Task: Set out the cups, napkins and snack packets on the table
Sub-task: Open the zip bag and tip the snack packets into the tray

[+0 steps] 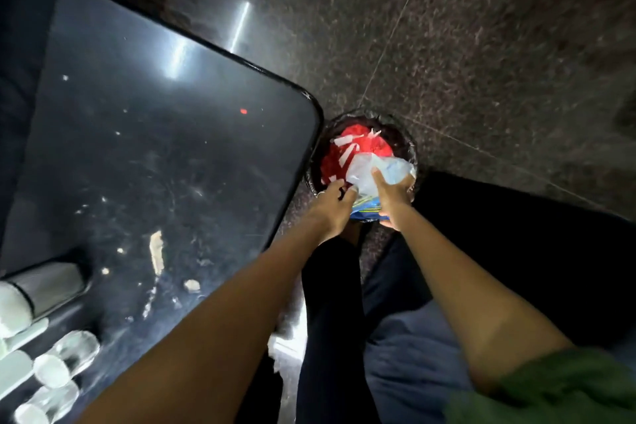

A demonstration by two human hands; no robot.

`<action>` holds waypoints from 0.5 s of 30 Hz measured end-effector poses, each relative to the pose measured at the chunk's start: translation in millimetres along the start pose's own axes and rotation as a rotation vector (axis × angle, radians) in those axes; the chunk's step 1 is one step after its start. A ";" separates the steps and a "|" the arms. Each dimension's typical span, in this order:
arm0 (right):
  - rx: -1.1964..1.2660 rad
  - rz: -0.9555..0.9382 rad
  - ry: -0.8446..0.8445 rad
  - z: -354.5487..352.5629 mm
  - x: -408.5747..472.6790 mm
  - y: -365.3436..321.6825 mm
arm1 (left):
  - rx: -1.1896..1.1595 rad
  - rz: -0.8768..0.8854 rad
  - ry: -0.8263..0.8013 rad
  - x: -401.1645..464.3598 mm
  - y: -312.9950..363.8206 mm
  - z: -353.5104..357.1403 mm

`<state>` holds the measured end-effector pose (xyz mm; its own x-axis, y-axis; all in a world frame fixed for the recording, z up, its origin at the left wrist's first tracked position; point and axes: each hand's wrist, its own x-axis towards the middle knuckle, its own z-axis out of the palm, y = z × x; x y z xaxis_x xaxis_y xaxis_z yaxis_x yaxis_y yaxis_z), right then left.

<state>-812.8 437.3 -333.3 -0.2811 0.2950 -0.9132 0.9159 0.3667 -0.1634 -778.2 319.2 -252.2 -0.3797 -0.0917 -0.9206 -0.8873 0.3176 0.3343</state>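
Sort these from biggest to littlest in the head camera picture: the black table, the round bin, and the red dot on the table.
1. The black table, by far the biggest.
2. The round bin, on the floor and farther away, so it looks smaller than it really is.
3. The red dot, tiny.

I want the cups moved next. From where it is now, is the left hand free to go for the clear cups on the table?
Probably not yet: the left hand and right hand both grip wrappers at the bin, away from the clear cups.
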 end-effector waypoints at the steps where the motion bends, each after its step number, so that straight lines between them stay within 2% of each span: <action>1: 0.010 0.040 -0.023 0.7 5.8 1.5 | 0.009 -0.005 -0.005 6.0 -1.5 1.2; 5: 0.041 0.055 -0.055 1.6 15.5 6.5 | 0.040 -0.008 -0.019 16.8 -14.1 6.2; 10: -0.190 -0.122 0.111 -3.3 -4.1 10.2 | 0.046 -0.018 0.006 -0.4 -21.7 2.0; 15: -0.410 -0.369 0.117 -6.8 -61.8 8.5 | 0.134 0.071 0.077 -41.0 -18.7 -17.4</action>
<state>-789.6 428.2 -275.7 -0.6128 0.1698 -0.7718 0.5714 0.7698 -0.2844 -750.5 300.6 -217.2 -0.4639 -0.1350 -0.8755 -0.8165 0.4485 0.3635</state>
